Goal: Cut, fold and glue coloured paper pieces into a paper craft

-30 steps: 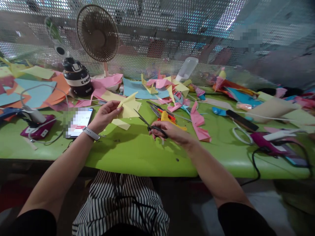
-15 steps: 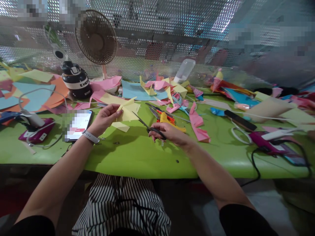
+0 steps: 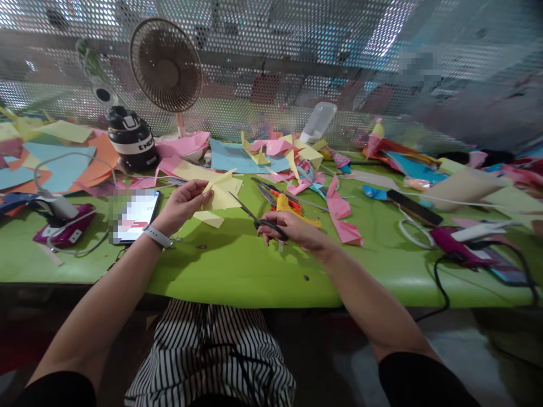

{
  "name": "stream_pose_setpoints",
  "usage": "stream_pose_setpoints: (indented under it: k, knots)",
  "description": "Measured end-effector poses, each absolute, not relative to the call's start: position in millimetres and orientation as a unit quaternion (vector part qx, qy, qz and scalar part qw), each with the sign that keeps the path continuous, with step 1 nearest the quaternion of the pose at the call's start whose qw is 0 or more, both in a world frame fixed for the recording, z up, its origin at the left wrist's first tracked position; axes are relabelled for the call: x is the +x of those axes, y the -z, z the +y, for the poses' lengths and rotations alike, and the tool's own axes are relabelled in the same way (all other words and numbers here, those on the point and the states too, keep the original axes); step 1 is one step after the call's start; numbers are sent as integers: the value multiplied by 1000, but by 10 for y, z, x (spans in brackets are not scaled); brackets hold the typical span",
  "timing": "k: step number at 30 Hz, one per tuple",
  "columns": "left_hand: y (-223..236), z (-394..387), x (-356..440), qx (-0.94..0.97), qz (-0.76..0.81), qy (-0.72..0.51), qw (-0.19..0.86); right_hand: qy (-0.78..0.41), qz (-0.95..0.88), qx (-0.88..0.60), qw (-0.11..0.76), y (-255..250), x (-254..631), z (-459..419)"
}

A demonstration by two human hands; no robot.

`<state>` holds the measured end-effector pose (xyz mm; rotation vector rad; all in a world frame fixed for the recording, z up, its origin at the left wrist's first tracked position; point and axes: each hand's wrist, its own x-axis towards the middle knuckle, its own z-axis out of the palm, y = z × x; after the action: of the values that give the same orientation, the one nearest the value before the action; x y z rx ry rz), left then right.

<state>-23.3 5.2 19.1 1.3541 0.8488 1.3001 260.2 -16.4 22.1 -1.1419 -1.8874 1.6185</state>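
Observation:
My left hand pinches a folded piece of yellow paper between thumb and fingers, above the green table. A pair of dark scissors is in my right hand, with fingers closed round the handles. The scissors point up and left, and their tip lies close to the paper's right edge; whether it touches I cannot tell. Below the held paper lies a small pale yellow paper piece. Just beyond my right hand are a yellow glue gun and other tools with red-orange handles.
A phone lies beside my left wrist, near a purple power strip. A black bottle and a fan stand behind. Coloured paper scraps cover the table's back. Another purple power strip with cables sits right.

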Motion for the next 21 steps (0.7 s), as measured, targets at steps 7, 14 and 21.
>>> stream_pose_setpoints:
  k: [7, 14, 21]
  knots:
    - [-150, 74, -250, 565, 346, -541, 518, -583, -671, -411, 201, -202, 2602, -165]
    - [-157, 67, -239, 563, 344, -547, 515, -587, -670, -405, 204, -168, 2609, -152]
    - [-152, 53, -242, 558, 351, -541, 522, -582, -673, -409, 202, -178, 2596, -159]
